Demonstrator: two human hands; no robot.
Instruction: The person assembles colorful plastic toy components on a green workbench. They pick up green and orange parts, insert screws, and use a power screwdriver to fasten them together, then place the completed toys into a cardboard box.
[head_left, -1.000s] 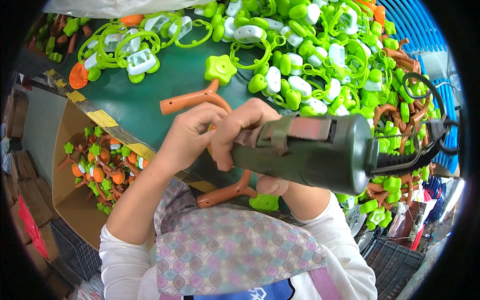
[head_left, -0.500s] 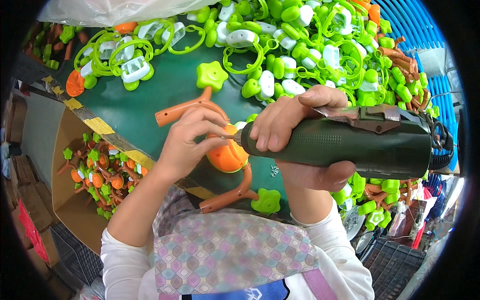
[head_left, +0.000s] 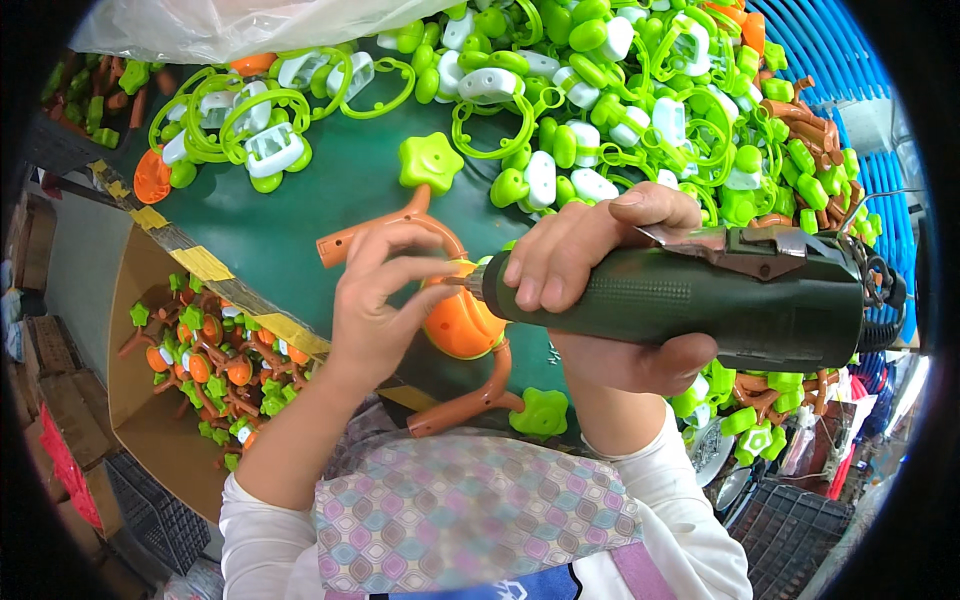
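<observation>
My right hand [head_left: 575, 262] is wrapped around a dark green electric screwdriver [head_left: 770, 330], held sideways with its bit pointing left. My left hand [head_left: 372, 300] has thumb and forefinger pinched at the bit's tip; anything small between them is hidden. Just under the tip lies a round orange plastic body [head_left: 462, 325], partly covered by that hand. Brown branch-shaped arms extend from it, an upper one [head_left: 365, 230] and a lower one [head_left: 480, 395]. A green star-shaped knob [head_left: 430, 162] ends the upper arm, and another green star knob [head_left: 540, 414] ends the lower.
Green and white plastic parts [head_left: 595, 185] are heaped across the far side. Small screws [head_left: 553, 354] lie beside my right wrist. At lower left, a cardboard box [head_left: 150, 400] holds assembled toy pieces, past the yellow-taped table edge [head_left: 200, 263]. A clear plastic bag [head_left: 240, 35] covers the far left.
My left hand has drawn slightly away from the orange body, its thumb and forefinger still at the bit tip. The parts and screwdriver sit slightly lower and further right in view.
</observation>
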